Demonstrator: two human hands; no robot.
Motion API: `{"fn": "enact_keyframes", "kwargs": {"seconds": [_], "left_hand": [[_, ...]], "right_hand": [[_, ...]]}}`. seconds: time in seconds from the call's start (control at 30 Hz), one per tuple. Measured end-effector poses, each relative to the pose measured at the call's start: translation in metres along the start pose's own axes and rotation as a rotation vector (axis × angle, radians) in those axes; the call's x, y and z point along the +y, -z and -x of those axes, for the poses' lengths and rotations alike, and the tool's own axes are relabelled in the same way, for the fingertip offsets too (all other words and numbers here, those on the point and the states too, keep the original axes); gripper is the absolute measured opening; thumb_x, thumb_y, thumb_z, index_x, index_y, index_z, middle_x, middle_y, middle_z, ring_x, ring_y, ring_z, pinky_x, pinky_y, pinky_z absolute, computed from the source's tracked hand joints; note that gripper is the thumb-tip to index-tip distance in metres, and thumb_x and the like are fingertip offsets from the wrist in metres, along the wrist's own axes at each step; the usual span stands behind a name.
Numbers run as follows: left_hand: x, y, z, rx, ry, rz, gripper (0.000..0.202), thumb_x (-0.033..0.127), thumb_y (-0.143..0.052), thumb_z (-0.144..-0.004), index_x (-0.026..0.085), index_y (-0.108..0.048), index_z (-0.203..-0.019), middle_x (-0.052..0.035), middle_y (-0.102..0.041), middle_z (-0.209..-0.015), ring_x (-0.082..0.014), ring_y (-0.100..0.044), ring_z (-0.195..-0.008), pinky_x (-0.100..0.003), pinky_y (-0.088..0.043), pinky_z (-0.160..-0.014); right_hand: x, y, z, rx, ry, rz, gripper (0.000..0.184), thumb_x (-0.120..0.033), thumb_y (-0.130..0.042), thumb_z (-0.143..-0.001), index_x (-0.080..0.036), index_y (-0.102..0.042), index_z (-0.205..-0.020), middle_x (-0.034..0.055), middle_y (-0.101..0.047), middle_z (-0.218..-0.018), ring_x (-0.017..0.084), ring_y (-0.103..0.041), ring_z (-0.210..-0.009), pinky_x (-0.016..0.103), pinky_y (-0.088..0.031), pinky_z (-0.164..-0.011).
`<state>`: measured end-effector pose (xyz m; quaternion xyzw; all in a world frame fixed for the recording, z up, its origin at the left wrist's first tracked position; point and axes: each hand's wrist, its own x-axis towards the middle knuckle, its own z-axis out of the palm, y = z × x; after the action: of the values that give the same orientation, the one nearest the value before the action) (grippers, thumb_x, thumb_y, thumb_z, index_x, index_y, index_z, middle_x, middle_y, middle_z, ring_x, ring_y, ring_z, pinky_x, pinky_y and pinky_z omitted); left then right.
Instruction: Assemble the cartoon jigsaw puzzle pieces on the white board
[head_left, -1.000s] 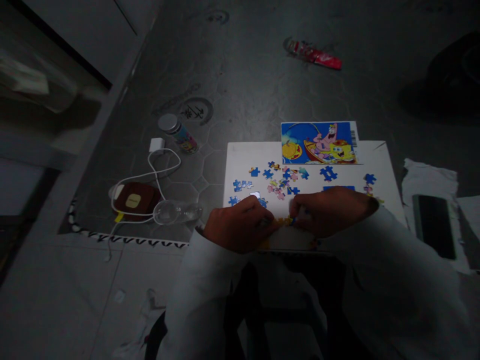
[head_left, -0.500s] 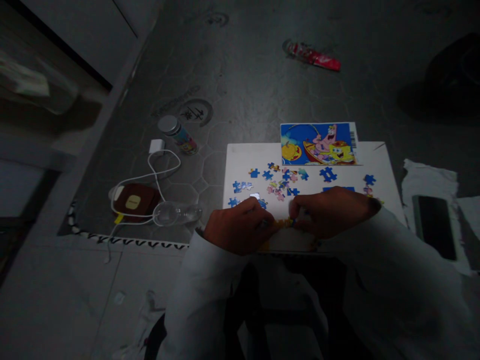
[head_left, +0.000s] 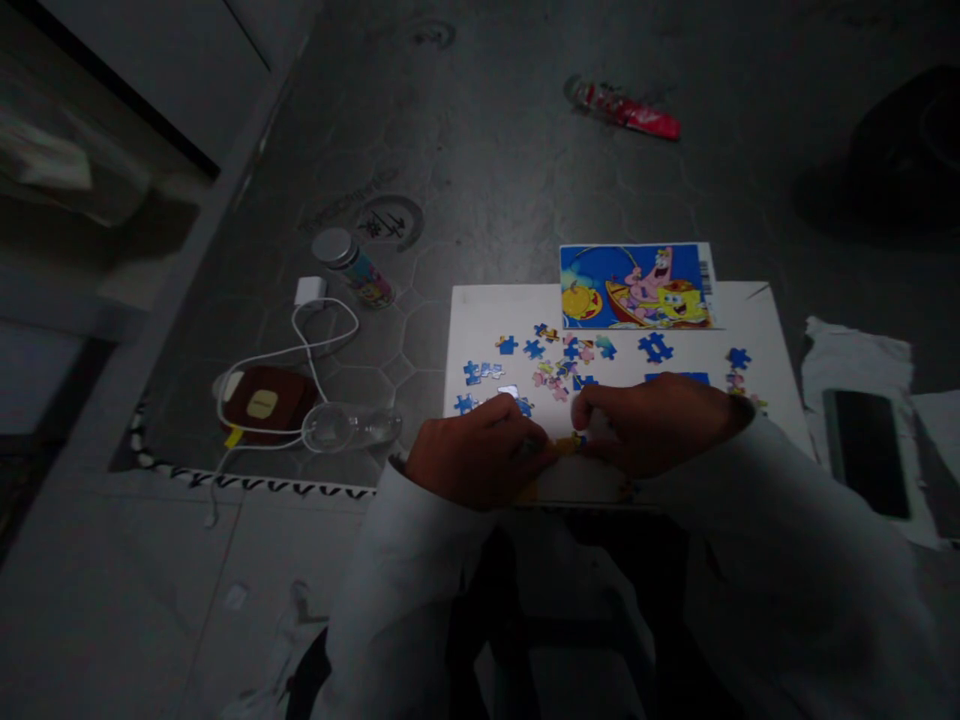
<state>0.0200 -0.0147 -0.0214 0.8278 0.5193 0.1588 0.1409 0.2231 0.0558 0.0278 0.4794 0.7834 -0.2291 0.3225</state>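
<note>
I locate the yellow puzzle section [head_left: 565, 444] between the two hands, above the near part of the white board [head_left: 502, 305]. It is too dim to tell whether this is one piece or several joined.

The left hand [head_left: 480, 450] pinches the section's left end, thumb and fingers drawn in on it. The right hand [head_left: 660, 425] is at the opposite end, index fingertip raised above a small dark-blue part; I cannot tell whether its thumb grips there.

Compared with the preceding frames, the change is minor: the right index fingertip sits slightly higher and farther left, while the left hand maintains its position. I judge this to be fine adjustment at the right end, with the section not yet released.

The loose puzzle pieces [head_left: 655, 347] beyond the hands show no displacement on the board; I read this as work confined to the yellow section. The SpongeBob picture card [head_left: 637, 285] also remains at the board's far edge.

Outside the board, I note a phone [head_left: 870, 450] to the right and a silver-capped canister [head_left: 364, 278] to the left, both well apart from the hands.
</note>
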Motion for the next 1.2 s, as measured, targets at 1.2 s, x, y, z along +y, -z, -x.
{"fn": "enact_keyframes", "kwargs": {"seconds": [1.2], "left_hand": [[0.023,-0.002,-0.003,0.226,-0.280,-0.084,0.025,0.042,-0.062,-0.097,0.025,-0.074,-0.083,0.0050,-0.072,-0.081,-0.0067,-0.061,-0.055,-0.026,-0.024,-0.039]], "right_hand": [[0.022,-0.001,0.026,-0.029,-0.099,-0.051,0.025,-0.034,-0.065,-0.080,-0.032,-0.073,-0.103,0.0045,-0.079,-0.103,0.028,-0.072,-0.085,0.040,-0.047,-0.071]]}}
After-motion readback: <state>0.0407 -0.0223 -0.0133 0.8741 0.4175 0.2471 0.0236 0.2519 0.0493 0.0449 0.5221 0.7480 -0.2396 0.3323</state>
